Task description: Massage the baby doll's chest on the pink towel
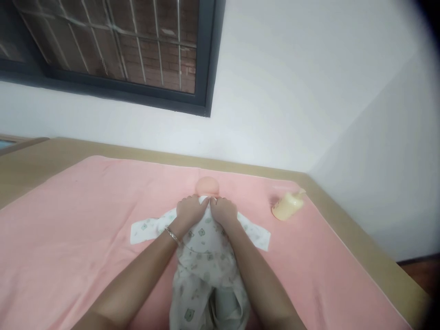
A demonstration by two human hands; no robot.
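A doll [207,185] lies on its back, its bald head at the far end, with a white printed baby romper [206,261] over its body. Both long sleeves are spread out to the sides. At the neckline, my left hand [193,211] has its fingers closed on the left side of the romper's collar. My right hand [224,211] grips the collar's right side, with the two thumbs nearly meeting below the doll's chin. Towards me the romper's legs are loose, and the right one gapes around something pale. My forearms cover parts of the sleeves.
A pink cloth [103,220] covers most of the wooden table [326,215]. On its far right corner a pale yellow pump bottle [288,206] lies on its side. White walls [275,91] and a dark-framed window [202,68] stand behind.
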